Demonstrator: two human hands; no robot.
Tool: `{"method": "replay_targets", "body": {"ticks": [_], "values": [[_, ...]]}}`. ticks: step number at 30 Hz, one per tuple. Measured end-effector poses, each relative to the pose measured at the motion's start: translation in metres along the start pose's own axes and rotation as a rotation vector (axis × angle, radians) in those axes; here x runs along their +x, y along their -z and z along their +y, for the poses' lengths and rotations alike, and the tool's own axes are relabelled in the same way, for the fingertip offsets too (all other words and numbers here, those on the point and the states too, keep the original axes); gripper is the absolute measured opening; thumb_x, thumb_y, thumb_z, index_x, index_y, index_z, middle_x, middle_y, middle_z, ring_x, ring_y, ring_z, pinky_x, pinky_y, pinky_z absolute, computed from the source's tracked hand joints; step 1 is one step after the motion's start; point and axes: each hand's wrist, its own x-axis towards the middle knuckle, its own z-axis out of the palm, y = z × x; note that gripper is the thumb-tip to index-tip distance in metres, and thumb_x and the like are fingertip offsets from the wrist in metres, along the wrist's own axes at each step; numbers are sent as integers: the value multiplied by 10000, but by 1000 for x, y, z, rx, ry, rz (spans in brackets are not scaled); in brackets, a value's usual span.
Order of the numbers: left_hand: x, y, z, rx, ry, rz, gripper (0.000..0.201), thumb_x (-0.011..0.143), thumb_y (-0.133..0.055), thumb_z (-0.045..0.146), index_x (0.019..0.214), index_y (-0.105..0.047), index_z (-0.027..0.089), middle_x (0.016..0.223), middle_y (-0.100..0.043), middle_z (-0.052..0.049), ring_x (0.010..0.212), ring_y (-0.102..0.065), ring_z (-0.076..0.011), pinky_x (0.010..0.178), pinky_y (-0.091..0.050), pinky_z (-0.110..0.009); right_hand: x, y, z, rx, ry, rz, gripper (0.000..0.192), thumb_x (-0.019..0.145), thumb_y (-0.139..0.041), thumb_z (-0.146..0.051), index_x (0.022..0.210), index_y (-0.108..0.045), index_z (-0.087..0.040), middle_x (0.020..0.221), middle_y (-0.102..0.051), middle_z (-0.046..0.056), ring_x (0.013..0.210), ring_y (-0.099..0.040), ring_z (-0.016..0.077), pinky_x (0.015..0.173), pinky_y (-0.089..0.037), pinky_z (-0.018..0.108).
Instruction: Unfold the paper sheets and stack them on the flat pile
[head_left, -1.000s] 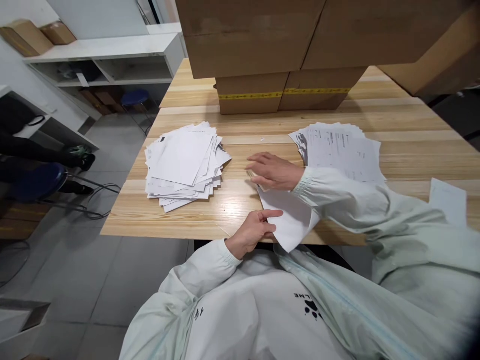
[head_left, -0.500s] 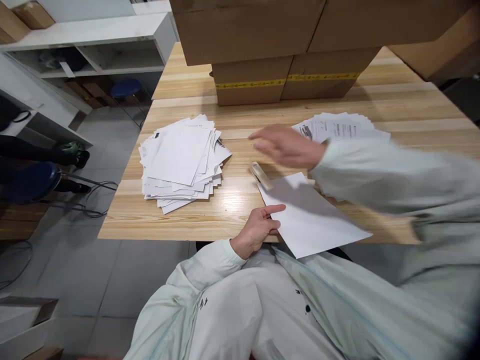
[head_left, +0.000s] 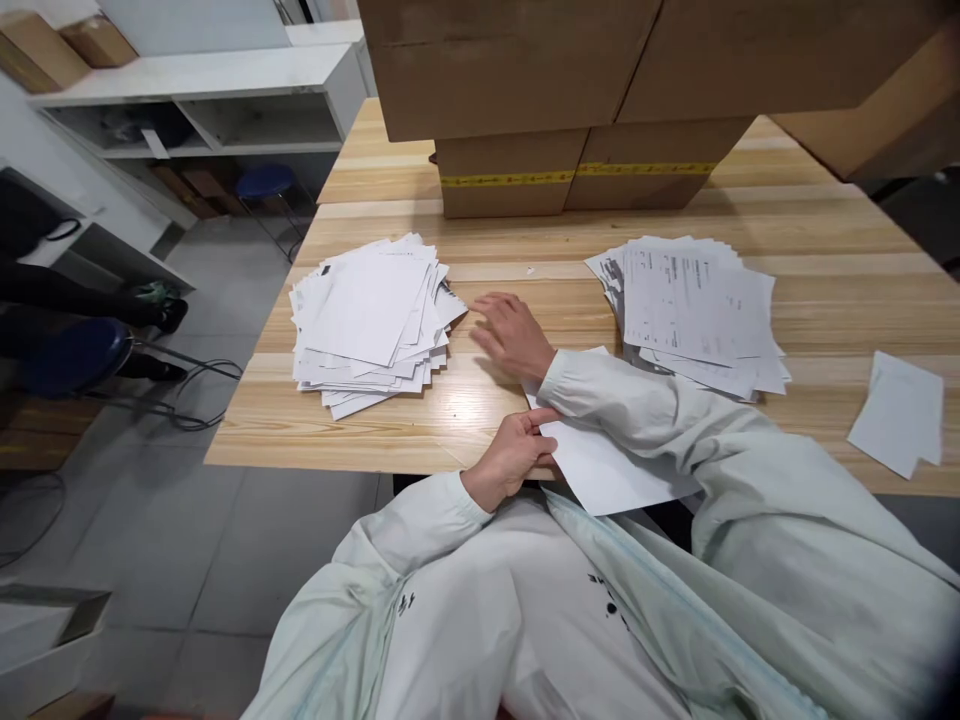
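Note:
At the table's front edge, my left hand (head_left: 511,458) pinches the left edge of a white sheet of paper (head_left: 611,470), which overhangs the edge towards my lap. My right hand (head_left: 514,335) is above the wood just left of the sheet, palm down, fingers spread and holding nothing; its forearm crosses over the sheet. No stapler shows now; that spot is covered by my right hand and wrist. Left of my right hand lies a fanned pile of white papers (head_left: 367,310). A second pile, of printed papers (head_left: 694,305), rests beyond my right forearm.
Stacked cardboard boxes (head_left: 510,175) with yellow tape stand at the back of the wooden table (head_left: 390,440). Small white papers (head_left: 900,410) lie at the right edge. On the floor to the left are blue stools (head_left: 79,355), loose cables and a person's legs (head_left: 82,290).
My right hand has moved left and down towards me, over where the beige stapler was showing. Its forearm no longer hides the printed pile. My left hand has kept its place on the sheet.

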Motion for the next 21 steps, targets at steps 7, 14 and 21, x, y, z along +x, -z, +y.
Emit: {"method": "replay_targets", "body": {"ticks": [7, 14, 21], "values": [[-53, 0, -15, 454, -225, -154, 533, 818, -548, 110, 1339, -641, 169, 656, -618, 15, 544, -454, -90, 595, -417, -229, -82, 141, -8, 117, 32, -136, 587, 916, -512, -621, 1355, -584, -239, 1401, -593, 111, 1357, -486, 328, 1127, -380, 562], [-66, -13, 28, 661, -821, -60, 445, 899, -491, 130, 1281, -686, 246, 961, -746, -57, 754, -603, -154, 779, -507, -281, -207, 160, -36, 460, -731, 294, 923, 680, -674, -786, 1458, -463, -338, 1390, -600, 155, 1238, -610, 370, 934, -566, 498], [-49, 2, 54, 625, -937, 29, 309, 937, -519, 198, 1155, -731, 252, 1294, -678, -66, 1127, -660, -206, 984, -516, -338, -167, 156, -4, 322, -1191, 487, 336, 674, -804, -524, 762, -727, -209, 838, -725, 135, 651, -643, 268, 502, -509, 400]]}}
